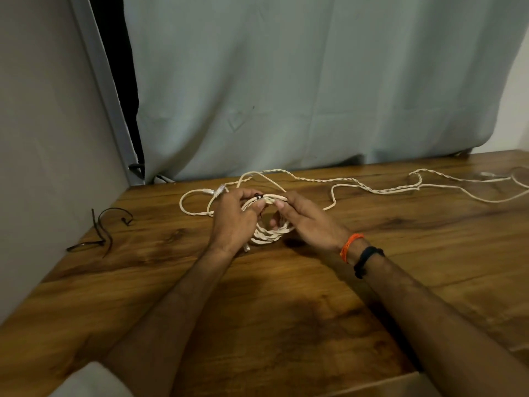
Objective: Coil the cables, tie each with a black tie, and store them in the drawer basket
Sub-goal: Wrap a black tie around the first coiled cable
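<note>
Centrally, the wooden table (286,325) carried a loose white cable (372,190) trailing far right. Nearer, the coiled cable (269,234) was light, limp and springy; grip across all loops. Left hand (233,222) and right hand (309,222) pinched its top, fingers pressed beside a black tie (259,197). Spare ties (100,233) lay left.

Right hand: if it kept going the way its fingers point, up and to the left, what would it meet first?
The right hand already grips the coiled white cable; just past that, it would likely meet the left hand opposite, near the black tie. Depth is unclear.
</note>
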